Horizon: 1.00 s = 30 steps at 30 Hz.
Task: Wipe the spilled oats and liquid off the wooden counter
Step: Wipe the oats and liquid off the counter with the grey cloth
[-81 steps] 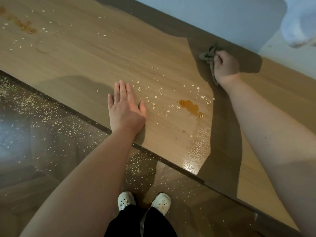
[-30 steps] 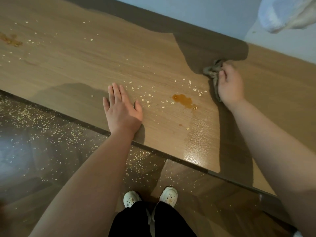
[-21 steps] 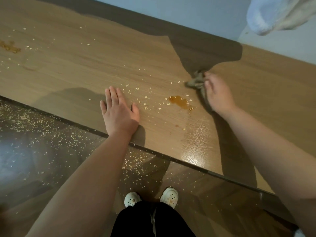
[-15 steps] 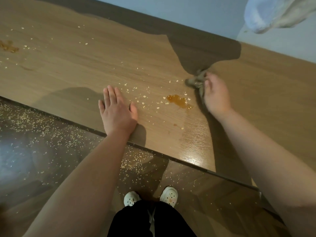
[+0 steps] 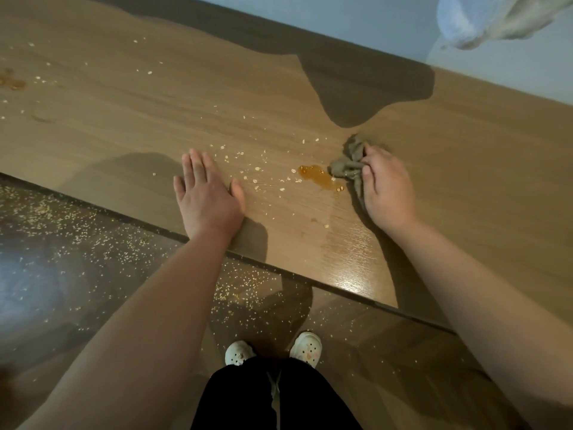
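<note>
L hand (image 5: 207, 200) flat, fingers straight, bracing near worktop (image 5: 480, 197) edge. R hand (image 5: 387, 190) grips bunched cloth (image 5: 348, 169), touching right end of amber puddle (image 5: 319, 178). Suggest: press down, drag left thru puddle + oats (image 5: 256, 180), gather, don't flick. 2nd stain (image 5: 14, 83) far left needs a pass.

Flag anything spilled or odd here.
Amber puddle on the wooden counter beside the cloth the right hand grips; oats scattered around it; another stain far left; more oats on the floor.
</note>
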Tool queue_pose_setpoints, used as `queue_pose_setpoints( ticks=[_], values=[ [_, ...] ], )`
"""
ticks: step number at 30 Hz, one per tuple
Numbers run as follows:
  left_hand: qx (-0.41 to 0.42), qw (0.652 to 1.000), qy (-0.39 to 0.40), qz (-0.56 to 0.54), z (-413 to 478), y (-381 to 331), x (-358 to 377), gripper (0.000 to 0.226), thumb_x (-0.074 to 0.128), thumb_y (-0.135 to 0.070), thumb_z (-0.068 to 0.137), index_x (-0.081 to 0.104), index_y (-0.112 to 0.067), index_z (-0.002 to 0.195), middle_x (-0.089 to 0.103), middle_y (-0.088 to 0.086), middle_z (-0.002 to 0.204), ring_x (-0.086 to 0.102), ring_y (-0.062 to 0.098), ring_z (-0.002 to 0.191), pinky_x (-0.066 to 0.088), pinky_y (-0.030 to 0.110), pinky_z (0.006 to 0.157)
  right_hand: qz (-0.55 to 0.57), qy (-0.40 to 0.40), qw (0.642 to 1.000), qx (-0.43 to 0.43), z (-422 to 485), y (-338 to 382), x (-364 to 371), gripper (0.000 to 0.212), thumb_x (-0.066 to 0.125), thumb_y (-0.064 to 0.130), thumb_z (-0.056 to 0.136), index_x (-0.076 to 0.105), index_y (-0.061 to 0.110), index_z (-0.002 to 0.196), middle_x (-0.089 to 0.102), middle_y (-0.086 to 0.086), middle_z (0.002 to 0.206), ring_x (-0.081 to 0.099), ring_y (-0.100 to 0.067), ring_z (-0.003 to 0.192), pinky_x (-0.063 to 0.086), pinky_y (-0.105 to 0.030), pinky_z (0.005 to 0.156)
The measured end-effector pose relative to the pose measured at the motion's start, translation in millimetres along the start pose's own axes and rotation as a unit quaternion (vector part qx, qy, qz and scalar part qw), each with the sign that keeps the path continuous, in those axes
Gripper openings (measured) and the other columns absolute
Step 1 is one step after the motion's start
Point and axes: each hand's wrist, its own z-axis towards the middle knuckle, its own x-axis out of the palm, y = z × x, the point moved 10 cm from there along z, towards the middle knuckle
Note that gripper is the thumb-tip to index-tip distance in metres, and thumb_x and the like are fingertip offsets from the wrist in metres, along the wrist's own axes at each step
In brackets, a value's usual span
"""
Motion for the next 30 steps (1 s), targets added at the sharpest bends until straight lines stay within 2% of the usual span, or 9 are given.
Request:
queue_pose_setpoints(
  ticks=[2, 6, 8, 10, 12, 16, 19, 25, 30],
  values=[
    [0.001, 1.0, 0.001, 0.001, -0.8, -0.1, 0.2, 0.073, 0.034, -0.041, 0.1, 0.008, -0.002, 0.156, 0.005, 0.016, 0.165, -0.001, 0.026, 0.153, 0.004, 0.046, 0.123, -0.006, 0.004, 1.0, -0.017, 2.4, -14.7, -7.6, 0.041, 0.034, 0.02, 0.102, 0.053, 0.003, 0.134, 0.056, -0.018, 0.134, 0.049, -0.035, 0.126, 0.037, -0.044, 0.109],
    [-0.006, 1.0, 0.009, 0.0, -0.3, 1.7, 1.5, 0.075, 0.034, -0.042, 0.099, 0.006, -0.003, 0.157, 0.003, 0.014, 0.165, -0.003, 0.025, 0.153, 0.002, 0.045, 0.123, -0.019, -0.156, 0.959, 0.234, 7.3, -73.2, -39.4, 0.041, 0.032, 0.021, 0.097, 0.06, 0.001, 0.118, 0.062, -0.018, 0.118, 0.055, -0.035, 0.111, 0.042, -0.044, 0.1],
    [-0.012, 1.0, 0.017, 0.001, 0.5, 1.2, 2.9, 0.076, 0.032, -0.045, 0.099, 0.004, -0.004, 0.157, -0.001, 0.012, 0.165, -0.005, 0.023, 0.153, 0.0, 0.043, 0.123, -0.023, -0.153, 0.964, 0.214, 5.6, -34.5, -24.3, 0.038, 0.032, 0.021, 0.095, 0.06, 0.001, 0.113, 0.062, -0.017, 0.115, 0.056, -0.036, 0.108, 0.043, -0.045, 0.097],
    [-0.017, 0.999, 0.027, 0.01, 0.7, 1.7, 3.4, 0.077, 0.029, -0.048, 0.099, 0.001, -0.005, 0.157, -0.004, 0.011, 0.165, -0.008, 0.022, 0.152, -0.001, 0.043, 0.123, -0.027, -0.071, 0.99, 0.116, 2.2, 7.1, 3.3, 0.038, 0.032, 0.02, 0.1, 0.056, 0.004, 0.125, 0.059, -0.016, 0.128, 0.052, -0.035, 0.12, 0.04, -0.045, 0.105],
    [-0.015, 0.999, 0.038, 0.024, 0.5, 0.6, 4.4, 0.078, 0.025, -0.049, 0.099, -0.003, -0.005, 0.157, -0.008, 0.011, 0.165, -0.01, 0.023, 0.152, -0.002, 0.044, 0.123, -0.043, -0.029, 0.996, 0.078, -1.6, 8.9, 8.4, 0.042, 0.032, 0.022, 0.103, 0.049, 0.006, 0.137, 0.053, -0.015, 0.139, 0.045, -0.032, 0.131, 0.033, -0.047, 0.114],
    [0.01, 0.998, 0.052, 0.029, -0.7, -4.2, 5.8, 0.081, 0.02, -0.053, 0.099, -0.005, -0.002, 0.156, -0.008, 0.015, 0.164, -0.01, 0.027, 0.152, -0.002, 0.045, 0.122, -0.059, -0.081, 0.97, 0.222, -8.7, -41.7, -17.2, 0.046, 0.035, 0.03, 0.103, 0.048, 0.002, 0.136, 0.041, -0.013, 0.151, 0.03, -0.03, 0.143, 0.017, -0.054, 0.119],
    [0.046, 0.997, 0.061, 0.025, 1.7, 0.4, 5.0, 0.079, 0.019, -0.053, 0.1, -0.003, -0.001, 0.156, -0.006, 0.017, 0.164, -0.008, 0.028, 0.152, -0.001, 0.044, 0.123, -0.07, -0.058, 0.963, 0.254, -12.5, -40.5, -12.6, 0.054, 0.045, 0.042, 0.099, 0.048, 0.001, 0.135, 0.026, -0.011, 0.159, 0.016, -0.028, 0.148, 0.008, -0.054, 0.118],
    [0.212, 0.971, 0.074, 0.086, 27.5, 33.7, -5.6, 0.07, 0.017, -0.046, 0.103, -0.002, -0.004, 0.157, -0.006, 0.013, 0.165, -0.002, 0.027, 0.152, 0.0, 0.041, 0.122, -0.06, -0.117, 0.941, 0.311, -24.7, -37.7, -21.4, 0.058, 0.05, 0.034, 0.099, 0.037, -0.001, 0.144, 0.038, -0.017, 0.151, 0.03, -0.031, 0.142, 0.019, -0.046, 0.12],
    [0.209, 0.968, 0.072, 0.115, 52.5, 55.1, -5.7, 0.074, 0.017, -0.049, 0.101, -0.004, -0.004, 0.156, -0.01, 0.013, 0.164, -0.012, 0.025, 0.152, -0.002, 0.044, 0.123, -0.048, -0.155, 0.921, 0.355, -24.8, -16.6, -6.1, 0.054, 0.047, 0.037, 0.098, 0.045, 0.0, 0.137, 0.048, -0.017, 0.142, 0.04, -0.034, 0.134, 0.031, -0.051, 0.112]
  ],
)
